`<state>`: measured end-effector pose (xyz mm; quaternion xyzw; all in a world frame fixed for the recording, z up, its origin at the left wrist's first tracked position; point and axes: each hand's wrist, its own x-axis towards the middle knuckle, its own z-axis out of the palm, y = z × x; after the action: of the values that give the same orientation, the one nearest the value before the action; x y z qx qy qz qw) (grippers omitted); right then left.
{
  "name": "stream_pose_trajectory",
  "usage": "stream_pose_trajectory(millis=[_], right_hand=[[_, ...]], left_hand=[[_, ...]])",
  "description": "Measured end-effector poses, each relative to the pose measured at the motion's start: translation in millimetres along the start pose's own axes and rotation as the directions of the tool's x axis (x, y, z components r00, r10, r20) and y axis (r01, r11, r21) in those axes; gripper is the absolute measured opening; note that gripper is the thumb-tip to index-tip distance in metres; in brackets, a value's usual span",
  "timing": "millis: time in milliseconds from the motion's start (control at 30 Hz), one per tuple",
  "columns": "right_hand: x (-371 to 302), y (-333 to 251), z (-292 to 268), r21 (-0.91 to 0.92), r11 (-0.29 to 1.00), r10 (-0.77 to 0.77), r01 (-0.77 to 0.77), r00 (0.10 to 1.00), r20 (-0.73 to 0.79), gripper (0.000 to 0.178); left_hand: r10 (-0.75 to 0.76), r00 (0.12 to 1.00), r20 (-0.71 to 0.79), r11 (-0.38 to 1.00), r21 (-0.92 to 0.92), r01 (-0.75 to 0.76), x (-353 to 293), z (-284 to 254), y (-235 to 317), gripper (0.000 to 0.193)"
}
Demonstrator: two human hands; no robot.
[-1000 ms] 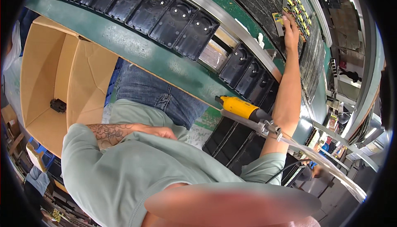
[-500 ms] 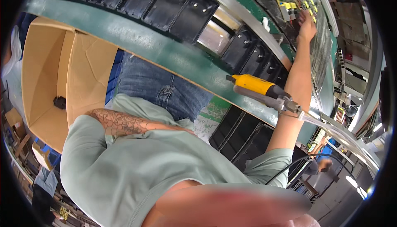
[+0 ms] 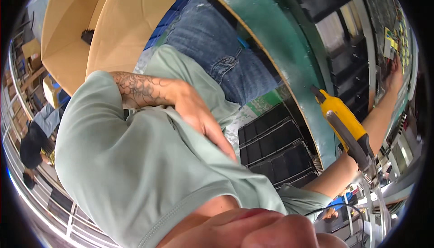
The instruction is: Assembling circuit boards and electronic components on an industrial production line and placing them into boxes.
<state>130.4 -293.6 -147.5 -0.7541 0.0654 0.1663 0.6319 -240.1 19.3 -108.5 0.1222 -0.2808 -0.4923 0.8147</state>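
Observation:
My left hand (image 3: 195, 108) lies against the front of my pale green shirt (image 3: 135, 157), fingers stretched out and holding nothing; the shirt's folds partly cover it. My right arm reaches far out over the bench to the upper right. There my right hand (image 3: 396, 77) has its fingers closed at the lower edge of a small circuit board (image 3: 389, 44) with yellow parts; the fingertips are small and blurred. A row of yellow components (image 3: 403, 44) runs beside that hand. A yellow-and-grey air tool (image 3: 343, 117) with a dark tip hangs in front of my right forearm.
A green bench edge (image 3: 289, 44) curves past my right side, with black trays (image 3: 350, 67) set along it. Further black trays (image 3: 271, 133) are stacked below. An open cardboard box (image 3: 126, 17) stands to my left. Other people (image 3: 34, 144) are in the background.
The view has swung, so bench and boards sit further right and the box higher. More of my left hand now shows on my shirt. My right hand stays by the circuit board.

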Motion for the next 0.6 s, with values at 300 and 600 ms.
stream_pose_trajectory(millis=[300, 600], right_hand=[[57, -61, -195, -0.077, 0.997, -0.004, -0.007, 0.989, -0.146, 0.043], [28, -88, -252, -0.113, 0.992, 0.038, -0.053, 0.991, -0.131, 0.045]], left_hand=[[0.426, 0.720, 0.547, 0.900, -0.173, -0.401, 4, 10, 34, 0.029], [0.183, 0.979, -0.086, 0.362, 0.932, 0.015, 1, -31, 22, 0.006]])
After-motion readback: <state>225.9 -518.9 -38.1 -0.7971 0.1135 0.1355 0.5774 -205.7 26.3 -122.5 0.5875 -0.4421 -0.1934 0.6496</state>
